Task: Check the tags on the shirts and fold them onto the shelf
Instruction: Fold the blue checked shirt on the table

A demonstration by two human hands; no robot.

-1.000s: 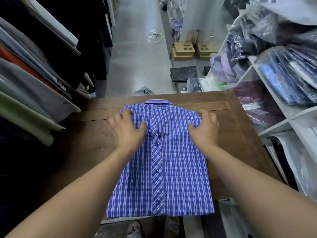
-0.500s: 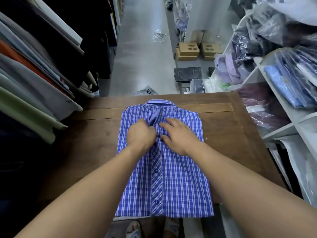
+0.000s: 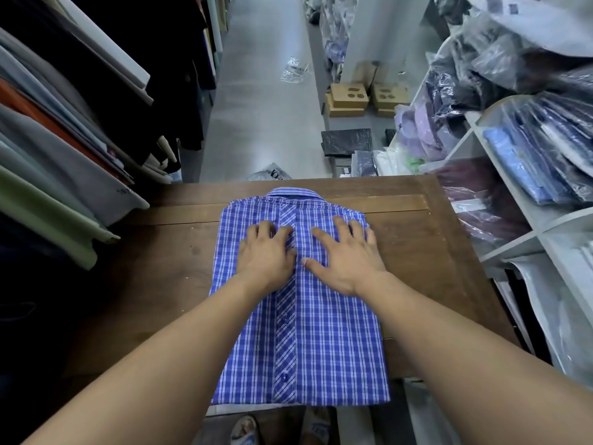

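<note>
From the head view we see the blue plaid shirt [image 3: 301, 303] lying button-side up on the wooden table [image 3: 417, 239], collar away from us, its long axis running straight out from our body and its hem at the near table edge. Our left hand [image 3: 268, 256] and right hand [image 3: 348, 256] lie spread and flat on the chest, either side of the placket, gripping nothing. The white shelf [image 3: 526, 226] stands to our right, so we judge the right hand nearer for the transfer

Both hands [image 3: 308, 258] flat on plaid shirt [image 3: 333, 342], table [image 3: 426, 252].
</note>
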